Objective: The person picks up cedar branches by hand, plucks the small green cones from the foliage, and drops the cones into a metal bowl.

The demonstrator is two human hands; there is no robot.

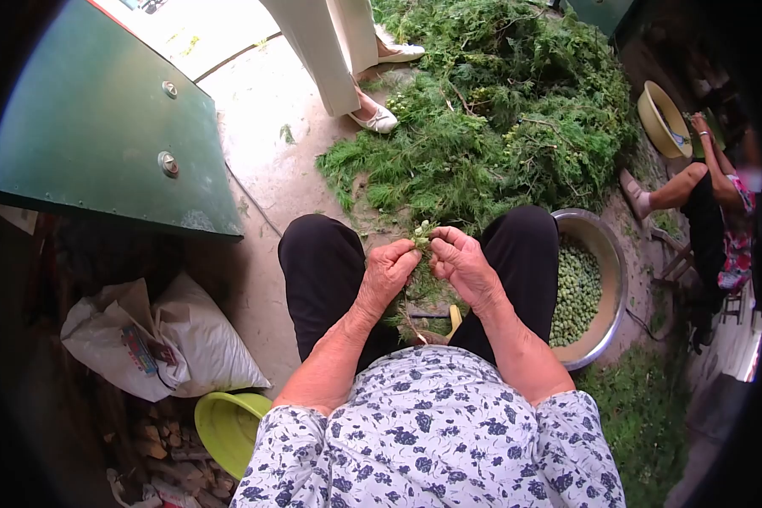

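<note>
Between my knees, a small green sprig point(422, 233) with pale green berries is held up by both hands. My left hand point(387, 273) pinches it low on its left side, thumb and forefinger pressed together. On the sprig's right, my right hand point(464, 264) has its fingers curled inward, the fingertips at the berries. Feathery green foliage hangs down below the hands. Beside my right knee stands a metal basin point(621, 284) partly filled with round green berries point(577, 292). A large heap of cut green branches point(499, 118) lies on the floor in front of me.
A standing person's legs point(322, 55) are at the heap's left edge. Another seated person point(720, 190) works by a yellow basin point(662, 123) at the right. Left are a green metal panel point(114, 127), white sacks point(203, 339), a lime-green basin point(233, 427) and firewood point(173, 449).
</note>
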